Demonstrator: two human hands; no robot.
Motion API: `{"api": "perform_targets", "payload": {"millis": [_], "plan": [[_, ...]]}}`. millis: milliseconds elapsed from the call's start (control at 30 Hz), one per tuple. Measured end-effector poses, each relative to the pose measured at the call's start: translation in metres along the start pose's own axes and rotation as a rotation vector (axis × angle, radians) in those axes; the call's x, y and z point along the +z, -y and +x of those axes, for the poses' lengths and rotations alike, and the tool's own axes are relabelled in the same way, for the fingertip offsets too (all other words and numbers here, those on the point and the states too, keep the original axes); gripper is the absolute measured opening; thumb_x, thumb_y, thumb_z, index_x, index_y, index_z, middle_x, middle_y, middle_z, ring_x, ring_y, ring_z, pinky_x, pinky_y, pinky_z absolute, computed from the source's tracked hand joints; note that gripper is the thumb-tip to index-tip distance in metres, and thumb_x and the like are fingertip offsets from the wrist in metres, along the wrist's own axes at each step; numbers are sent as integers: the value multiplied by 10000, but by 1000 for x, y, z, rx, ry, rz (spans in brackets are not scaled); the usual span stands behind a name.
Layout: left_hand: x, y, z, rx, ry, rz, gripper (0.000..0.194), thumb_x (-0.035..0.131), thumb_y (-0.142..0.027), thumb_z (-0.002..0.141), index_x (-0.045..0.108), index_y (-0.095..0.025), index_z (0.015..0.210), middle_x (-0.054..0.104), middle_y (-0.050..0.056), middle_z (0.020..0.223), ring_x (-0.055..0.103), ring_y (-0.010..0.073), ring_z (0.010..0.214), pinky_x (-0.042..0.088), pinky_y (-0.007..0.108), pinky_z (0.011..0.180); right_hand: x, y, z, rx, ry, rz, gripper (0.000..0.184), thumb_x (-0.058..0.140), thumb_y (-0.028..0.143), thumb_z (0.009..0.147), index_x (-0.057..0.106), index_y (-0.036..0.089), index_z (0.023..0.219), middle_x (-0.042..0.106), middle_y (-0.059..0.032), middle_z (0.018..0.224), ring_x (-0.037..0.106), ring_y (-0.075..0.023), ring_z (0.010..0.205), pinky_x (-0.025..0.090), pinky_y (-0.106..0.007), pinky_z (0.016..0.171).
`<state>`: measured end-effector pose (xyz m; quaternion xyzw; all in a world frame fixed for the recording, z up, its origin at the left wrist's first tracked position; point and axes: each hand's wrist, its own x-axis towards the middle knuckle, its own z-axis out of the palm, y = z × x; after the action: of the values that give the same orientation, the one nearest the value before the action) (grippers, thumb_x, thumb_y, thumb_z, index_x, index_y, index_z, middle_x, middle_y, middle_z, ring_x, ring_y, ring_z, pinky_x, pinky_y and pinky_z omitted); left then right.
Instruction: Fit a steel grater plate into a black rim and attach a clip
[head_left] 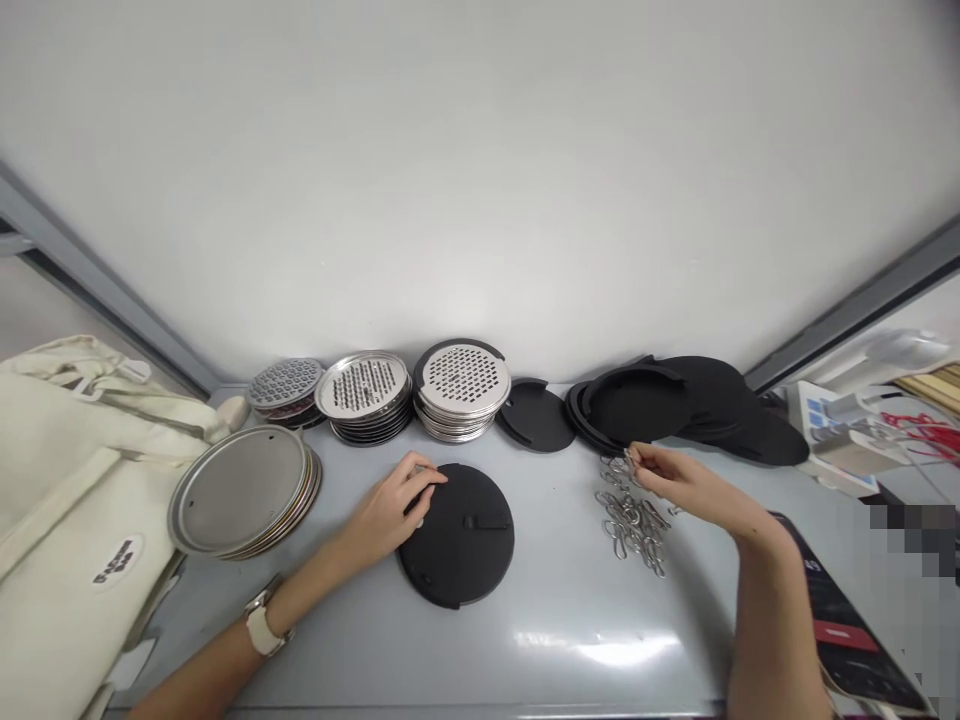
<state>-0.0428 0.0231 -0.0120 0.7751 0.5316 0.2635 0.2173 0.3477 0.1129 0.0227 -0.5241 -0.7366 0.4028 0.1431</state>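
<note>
A round black disc [472, 540] lies flat on the table in front of me, with a slot and a small raised piece on its face. My left hand [401, 500] rests on the disc's upper left edge, thumb and index finger apart. To the right is a loose pile of small silver metal clips [634, 520], looped like snap hooks. Over the pile's far end my right hand [664, 475] is closed in a pinch on a metal clip [628, 460], mostly covered by the fingertips.
Stacks of perforated metal grater discs [367, 388] stand along the back wall. Black discs [637, 400] are piled at the back right, and grey round plates [240, 490] at the left. A cream bag [67, 500] borders the left side; a phone [847, 620] lies front right.
</note>
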Motion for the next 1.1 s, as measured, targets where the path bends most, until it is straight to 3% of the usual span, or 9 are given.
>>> {"api": "perform_targets", "payload": {"millis": [167, 333, 467, 600, 733, 900, 1100], "plan": [[-1, -15, -2, 116, 21, -79, 239, 435, -190, 891, 588, -225, 1071, 499, 75, 1123, 531, 176, 1027, 441, 334, 942, 36, 33, 18, -164, -168, 42, 160, 413, 318, 831, 389, 210, 715, 393, 33, 663, 375, -112, 615, 353, -223, 577], [-3, -47, 7, 196, 152, -69, 287, 490, -240, 887, 522, -221, 1172, 517, 74, 1121, 523, 189, 1042, 434, 325, 937, 71, 49, 30, -297, -107, 84, 138, 457, 321, 837, 450, 205, 762, 465, 29, 699, 410, -111, 629, 375, -230, 616], [9, -58, 19, 282, 229, -22, 330, 572, -356, 849, 525, -202, 1137, 539, 72, 1053, 535, 212, 977, 451, 335, 857, 88, 53, 35, -353, -101, 194, 192, 468, 373, 876, 488, 191, 819, 474, 21, 708, 437, -111, 637, 387, -233, 615], [25, -52, 30, 224, 195, -112, 131, 533, -288, 877, 553, -194, 965, 545, 44, 965, 546, 177, 902, 458, 281, 771, 104, 55, 43, -361, -84, 301, 234, 479, 411, 885, 491, 186, 822, 485, 29, 678, 470, -106, 606, 404, -231, 585], [28, -40, 35, 177, 103, -127, 70, 522, -250, 869, 553, -187, 871, 526, 24, 880, 529, 167, 864, 438, 284, 775, 117, 62, 53, -389, -68, 295, 231, 489, 413, 888, 505, 188, 840, 505, 26, 673, 488, -110, 610, 427, -240, 595], [26, -28, 38, 24, 31, -316, 183, 547, -289, 851, 529, -199, 1010, 544, 10, 878, 531, 133, 771, 459, 270, 735, 131, 69, 63, -401, -103, 319, 230, 470, 412, 902, 513, 189, 869, 542, 12, 714, 511, -112, 614, 441, -246, 604], [30, -20, 43, -79, -49, -569, 296, 496, -354, 888, 459, -188, 1130, 574, 26, 871, 575, 131, 781, 485, 264, 725, 140, 67, 54, -465, -182, 195, 217, 420, 367, 934, 538, 192, 880, 567, -11, 754, 528, -139, 680, 439, -261, 653]]}}
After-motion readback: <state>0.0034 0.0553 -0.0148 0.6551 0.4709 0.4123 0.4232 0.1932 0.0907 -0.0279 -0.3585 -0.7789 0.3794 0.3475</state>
